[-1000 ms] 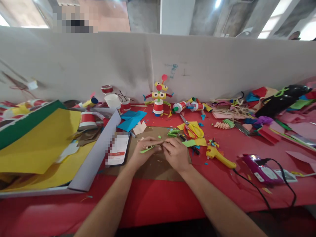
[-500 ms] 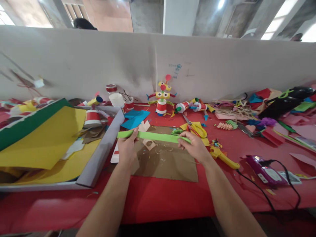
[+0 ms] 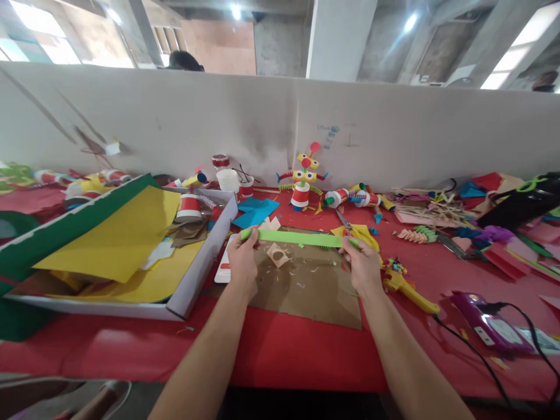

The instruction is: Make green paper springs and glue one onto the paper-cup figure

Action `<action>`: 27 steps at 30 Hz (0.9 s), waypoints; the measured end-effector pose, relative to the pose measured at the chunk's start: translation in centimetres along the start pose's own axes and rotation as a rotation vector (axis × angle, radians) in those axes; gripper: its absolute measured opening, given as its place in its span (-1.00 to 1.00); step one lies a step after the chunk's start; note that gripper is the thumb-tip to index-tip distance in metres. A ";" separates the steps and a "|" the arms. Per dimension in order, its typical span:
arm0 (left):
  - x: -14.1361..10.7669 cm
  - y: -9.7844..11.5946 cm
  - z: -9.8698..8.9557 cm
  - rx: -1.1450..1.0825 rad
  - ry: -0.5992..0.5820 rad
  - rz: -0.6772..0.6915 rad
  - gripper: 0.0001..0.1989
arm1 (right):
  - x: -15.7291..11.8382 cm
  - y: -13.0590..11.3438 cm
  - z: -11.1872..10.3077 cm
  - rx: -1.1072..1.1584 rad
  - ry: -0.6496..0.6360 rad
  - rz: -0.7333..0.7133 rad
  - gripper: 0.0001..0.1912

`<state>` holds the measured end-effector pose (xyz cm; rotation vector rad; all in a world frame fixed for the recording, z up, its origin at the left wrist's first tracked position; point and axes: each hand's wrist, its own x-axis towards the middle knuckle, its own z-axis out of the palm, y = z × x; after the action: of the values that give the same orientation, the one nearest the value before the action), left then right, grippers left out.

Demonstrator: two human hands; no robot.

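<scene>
A bright green paper strip (image 3: 300, 237) is stretched level between my two hands, above a brown cardboard sheet (image 3: 306, 291). My left hand (image 3: 245, 259) pinches its left end; my right hand (image 3: 362, 262) grips the right end. Beneath the strip lies a tan paper piece with a round hole (image 3: 277, 255), among small scraps. Just beyond my right hand are yellow paper and scissors (image 3: 343, 219) with their handles partly hidden. Behind the cardboard stands a paper-cup figure (image 3: 301, 192) with eyes and folded-paper arms.
At left, a shallow box (image 3: 203, 265) holds yellow sheets and a red-and-white cup. Blue paper (image 3: 257, 213) lies behind my left hand. On the right are a yellow glue gun (image 3: 411, 291) with a cord and a purple power socket (image 3: 492, 324). A white partition (image 3: 196, 122) rises behind.
The view has shifted, so the table's things appear further right. My hands still hold the green strip, which now looks straighter and more level.
</scene>
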<state>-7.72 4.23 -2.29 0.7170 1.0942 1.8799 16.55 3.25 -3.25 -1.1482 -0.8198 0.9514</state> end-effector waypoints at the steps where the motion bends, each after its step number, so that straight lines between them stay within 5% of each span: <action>1: 0.0 0.0 0.0 0.007 0.016 0.022 -0.70 | 0.2 0.1 -0.1 0.062 0.034 0.002 -0.76; 4: -0.4 -0.4 -0.1 0.221 -0.089 0.051 -0.76 | 0.8 0.3 -0.4 0.205 0.090 0.029 -0.75; 8: -1.5 -1.6 -0.1 0.888 -0.603 0.139 -0.92 | 1.0 0.2 -0.6 0.265 0.055 0.100 -0.79; 10: -1.9 -2.0 -0.1 0.999 -0.623 0.213 -0.94 | 0.9 0.2 -0.6 0.287 0.030 0.128 -0.80; 15: -1.7 -2.1 0.0 1.039 -0.509 0.407 -0.65 | 0.7 -0.2 -0.2 0.333 -0.028 0.174 -0.80; 20: -2.4 -1.7 0.4 1.077 -0.772 0.375 -0.74 | 0.1 -1.3 0.3 0.465 -0.054 0.192 -0.79; 23: -3.4 -1.2 1.1 0.953 -0.881 0.269 -0.76 | -0.5 -2.2 0.4 0.585 -0.099 0.167 -0.79; 27: -4.4 -0.4 1.8 0.689 -0.959 -0.046 -0.67 | -1.4 -2.6 0.7 0.528 -0.280 0.221 -0.79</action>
<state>-3.99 1.27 -2.10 1.7189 1.0412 0.8399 15.89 1.87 -0.65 -0.6604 -0.6120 1.4347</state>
